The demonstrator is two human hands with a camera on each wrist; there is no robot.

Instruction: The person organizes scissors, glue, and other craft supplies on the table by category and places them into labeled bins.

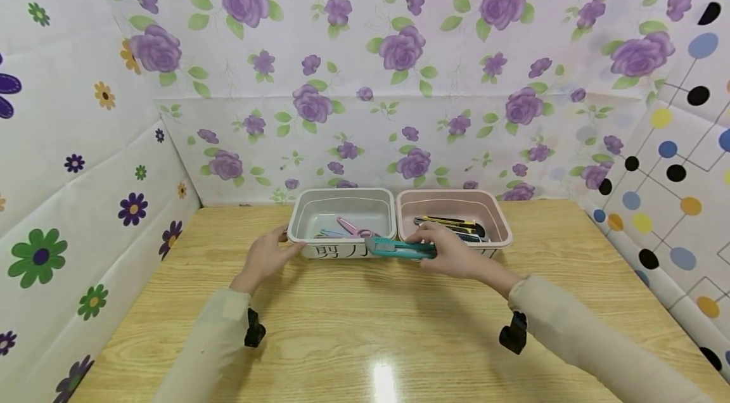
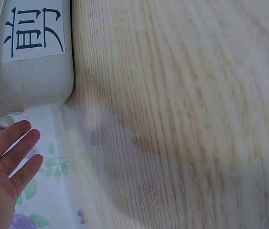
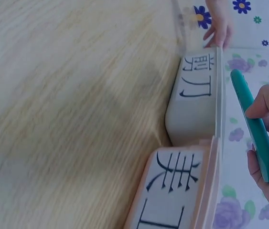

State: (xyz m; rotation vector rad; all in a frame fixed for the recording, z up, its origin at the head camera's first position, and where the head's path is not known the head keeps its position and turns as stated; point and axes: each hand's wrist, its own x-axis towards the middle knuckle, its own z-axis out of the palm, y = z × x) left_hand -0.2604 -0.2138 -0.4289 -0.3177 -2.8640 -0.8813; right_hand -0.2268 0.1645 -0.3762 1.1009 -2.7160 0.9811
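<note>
My right hand grips a teal utility knife in front of the two basins, just above their front rims. In the right wrist view, the thumb and fingers pinch the knife's teal handle. The left hand is at the left end of the pale grey basin, its thumb at the rim and the other fingers loosely spread, as the left wrist view shows. Inside that basin lie pink scissors and a light blue item. The pink basin holds several utility knives, some yellow and black.
Both basins stand side by side at the back of the wooden table, close to a flowered cloth wall. White labels with black characters face front. Patterned cloth also hangs on the left and right sides.
</note>
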